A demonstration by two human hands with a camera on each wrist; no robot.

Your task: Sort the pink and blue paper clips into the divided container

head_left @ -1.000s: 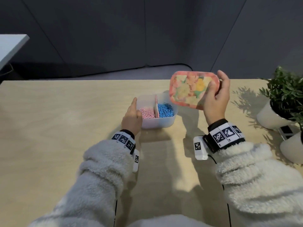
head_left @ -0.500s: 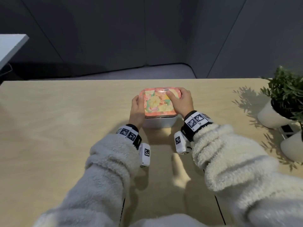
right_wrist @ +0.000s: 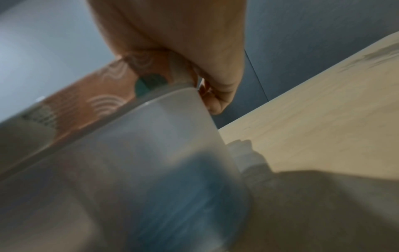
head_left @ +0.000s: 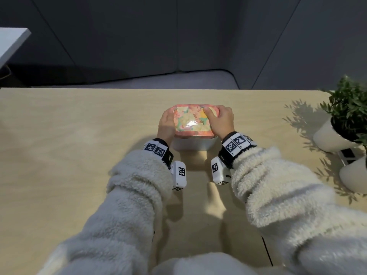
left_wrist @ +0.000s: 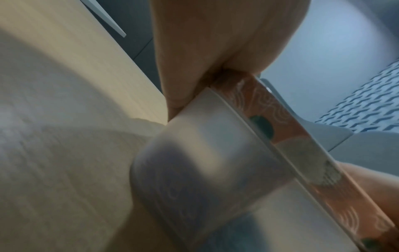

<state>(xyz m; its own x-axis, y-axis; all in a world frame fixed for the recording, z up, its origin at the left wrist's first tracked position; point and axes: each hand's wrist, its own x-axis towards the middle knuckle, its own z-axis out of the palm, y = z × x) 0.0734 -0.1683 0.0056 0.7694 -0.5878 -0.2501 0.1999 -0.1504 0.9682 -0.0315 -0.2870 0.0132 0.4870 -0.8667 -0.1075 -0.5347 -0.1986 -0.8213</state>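
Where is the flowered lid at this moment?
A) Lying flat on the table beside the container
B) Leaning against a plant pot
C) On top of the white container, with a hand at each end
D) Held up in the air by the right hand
C: the flowered lid sits on the white container, with the left hand at one end and the right hand at the other.

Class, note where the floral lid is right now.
In the head view, the floral lid sits on the white container at the middle of the table, the left hand at its left end and the right hand over its right end.
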